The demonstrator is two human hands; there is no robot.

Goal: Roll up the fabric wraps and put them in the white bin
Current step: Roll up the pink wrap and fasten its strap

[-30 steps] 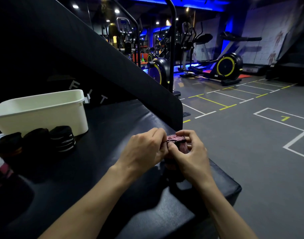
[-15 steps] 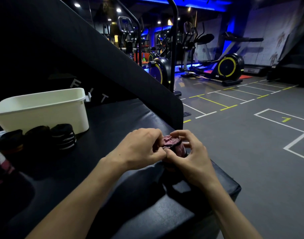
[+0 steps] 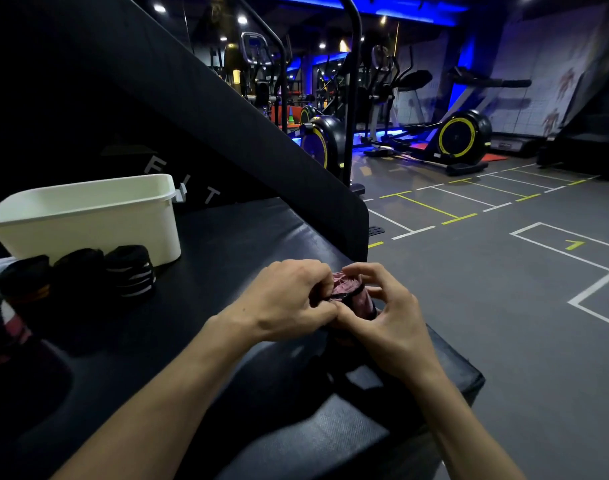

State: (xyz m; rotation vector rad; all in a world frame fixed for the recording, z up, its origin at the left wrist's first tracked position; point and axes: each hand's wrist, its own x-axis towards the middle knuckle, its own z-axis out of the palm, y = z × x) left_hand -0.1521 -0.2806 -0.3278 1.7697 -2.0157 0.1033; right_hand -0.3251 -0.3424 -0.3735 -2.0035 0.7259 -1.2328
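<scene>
A pink fabric wrap with a black edge (image 3: pixel 351 295) is partly rolled and held between both hands above the black padded platform (image 3: pixel 227 237). My left hand (image 3: pixel 285 299) pinches its left side with curled fingers. My right hand (image 3: pixel 389 317) cups it from the right, thumb and fingers curled around the roll. A dark loose tail of the wrap hangs below the hands onto the pad. The white bin (image 3: pixel 88 216) stands at the back left. Three rolled black wraps (image 3: pixel 78 275) sit in a row in front of it, the rightmost with white stripes (image 3: pixel 131 271).
A slanted black padded panel (image 3: pixel 227 109) rises behind the platform. More fabric in red, white and black (image 3: pixel 2 320) lies at the left edge. The platform's right edge drops to the grey gym floor (image 3: pixel 504 306); exercise machines (image 3: pixel 462 136) stand far back.
Both hands have kept turning the pink wrap in place. The right hand's fingers have spread a little and more of the pink roll shows between the hands.
</scene>
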